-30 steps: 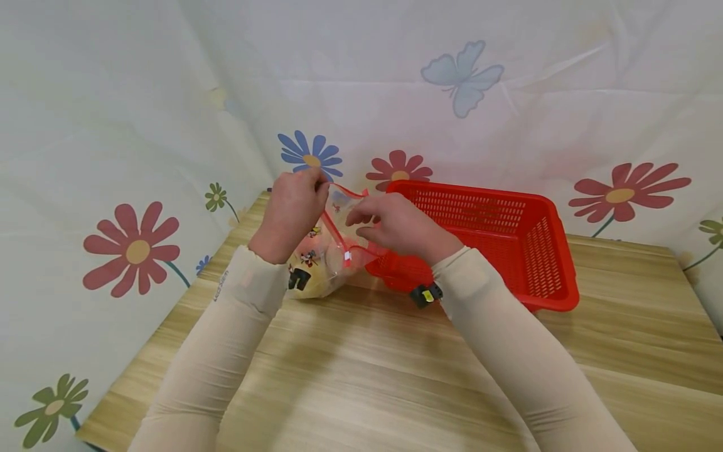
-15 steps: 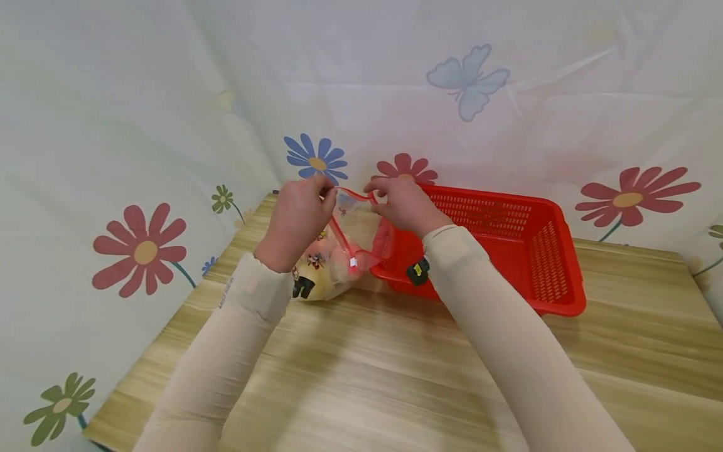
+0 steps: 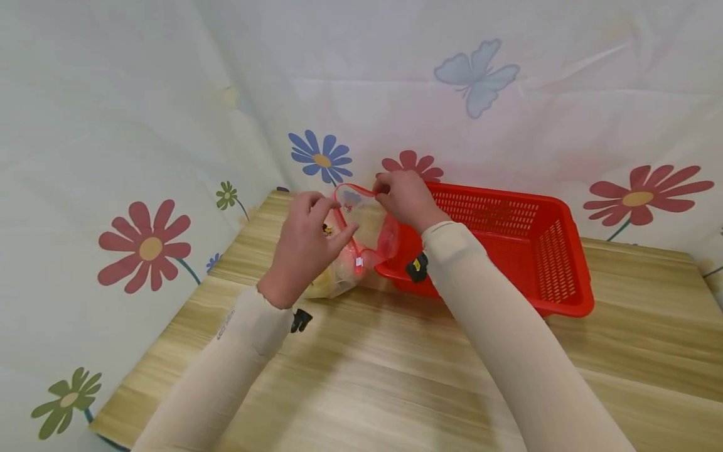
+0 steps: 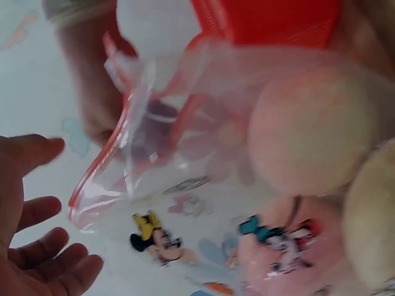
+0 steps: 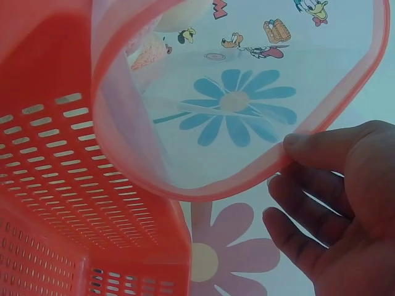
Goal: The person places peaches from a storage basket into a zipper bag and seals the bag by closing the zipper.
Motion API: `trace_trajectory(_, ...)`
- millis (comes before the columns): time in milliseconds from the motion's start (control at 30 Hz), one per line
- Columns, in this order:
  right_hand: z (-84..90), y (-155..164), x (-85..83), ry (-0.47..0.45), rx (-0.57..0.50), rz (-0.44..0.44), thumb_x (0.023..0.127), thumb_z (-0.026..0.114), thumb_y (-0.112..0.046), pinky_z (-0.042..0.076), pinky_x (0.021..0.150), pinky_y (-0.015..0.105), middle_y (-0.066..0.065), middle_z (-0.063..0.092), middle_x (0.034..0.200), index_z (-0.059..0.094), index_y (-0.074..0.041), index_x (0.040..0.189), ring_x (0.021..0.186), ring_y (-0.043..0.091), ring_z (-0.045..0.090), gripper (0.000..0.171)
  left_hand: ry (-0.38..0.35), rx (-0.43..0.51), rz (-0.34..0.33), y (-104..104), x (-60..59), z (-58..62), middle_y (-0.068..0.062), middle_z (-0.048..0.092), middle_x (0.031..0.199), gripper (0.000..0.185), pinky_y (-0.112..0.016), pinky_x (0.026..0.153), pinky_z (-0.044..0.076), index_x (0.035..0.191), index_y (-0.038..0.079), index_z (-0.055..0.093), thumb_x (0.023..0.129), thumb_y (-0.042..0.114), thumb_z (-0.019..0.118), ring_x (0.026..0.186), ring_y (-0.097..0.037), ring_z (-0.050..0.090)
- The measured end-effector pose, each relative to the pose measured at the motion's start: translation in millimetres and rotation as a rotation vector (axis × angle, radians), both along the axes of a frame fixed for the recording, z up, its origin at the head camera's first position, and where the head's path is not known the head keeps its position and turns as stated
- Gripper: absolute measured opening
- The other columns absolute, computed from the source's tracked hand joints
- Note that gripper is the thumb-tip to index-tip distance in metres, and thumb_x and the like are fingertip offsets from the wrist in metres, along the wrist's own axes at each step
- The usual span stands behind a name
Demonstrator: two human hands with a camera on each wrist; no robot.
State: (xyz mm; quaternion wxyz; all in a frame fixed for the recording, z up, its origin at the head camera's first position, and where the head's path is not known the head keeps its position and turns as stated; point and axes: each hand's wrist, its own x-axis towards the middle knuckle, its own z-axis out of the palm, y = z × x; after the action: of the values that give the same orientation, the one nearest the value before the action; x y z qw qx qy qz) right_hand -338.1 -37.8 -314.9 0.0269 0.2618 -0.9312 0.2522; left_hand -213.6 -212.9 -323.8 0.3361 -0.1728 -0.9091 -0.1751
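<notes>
Already the zip bag [image 3: 361, 235] of round fruit stands on the wooden table [image 3: 395, 370], just left of the red basket [image 3: 508, 245], its mouth gaping. Right hand [image 3: 403, 199] pinches the red rim; left hand [image 3: 305, 245], fingers relaxed, touches the near side. Sealing and basketing apparently remain.

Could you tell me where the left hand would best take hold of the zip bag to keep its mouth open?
Probably the red zip rim on the near-left side, opposite the right hand pinching the far edge. The left hand is open beside it; the stiff rim bows open, while the film below is slack.
</notes>
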Motion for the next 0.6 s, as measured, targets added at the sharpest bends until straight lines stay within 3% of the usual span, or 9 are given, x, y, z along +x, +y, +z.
trace_trajectory(133, 0.0, -1.1, -0.5, -0.004, -0.011, -0.006, 0.090, 0.068, -0.021, 0.056, 0.087, 0.033, 0.002, 0.069, 0.114, 0.068, -0.016, 0.115, 0.090, 0.018, 0.059, 0.026, -0.045, -0.034, -0.030, 3.7, 14.3, -19.0, -0.009, 0.058, 0.098, 0.049, -0.032, 0.075, 0.054, 0.102, 0.006, 0.059, 0.074, 0.038, 0.083, 0.093, -0.021, 0.053)
trace_trajectory(267, 1.2, -2.3, -0.7, -0.016, -0.021, -0.013, 0.090, 0.068, -0.022, 0.057, 0.085, 0.033, 0.002, 0.069, 0.113, 0.067, -0.016, 0.116, 0.087, 0.017, 0.060, 0.027, -0.079, -0.122, -0.031, 6.3, 23.7, -36.8, -0.005, 0.059, 0.094, 0.053, -0.030, 0.073, 0.054, 0.099, 0.008, 0.058, 0.071, 0.045, 0.084, 0.090, -0.018, 0.053)
trace_trajectory(367, 1.8, -2.9, -1.0, -0.027, -0.026, -0.016, 0.090, 0.068, -0.022, 0.057, 0.084, 0.032, 0.002, 0.069, 0.114, 0.067, -0.016, 0.116, 0.086, 0.017, 0.060, 0.027, -0.054, -0.168, -0.042, 6.9, 25.9, -47.5, -0.005, 0.060, 0.091, 0.044, -0.030, 0.074, 0.052, 0.096, 0.007, 0.061, 0.073, 0.037, 0.084, 0.086, -0.019, 0.055)
trace_trajectory(600, 2.7, -4.0, -2.8, -0.052, -0.011, -0.011, 0.090, 0.067, -0.023, 0.057, 0.082, 0.030, 0.003, 0.068, 0.115, 0.066, -0.015, 0.121, 0.086, 0.017, 0.060, 0.031, 0.045, -0.151, -0.089, 2.1, 26.8, -59.2, -0.004, 0.061, 0.085, 0.013, -0.028, 0.069, 0.052, 0.088, 0.006, 0.066, 0.082, 0.012, 0.076, 0.081, -0.019, 0.056)
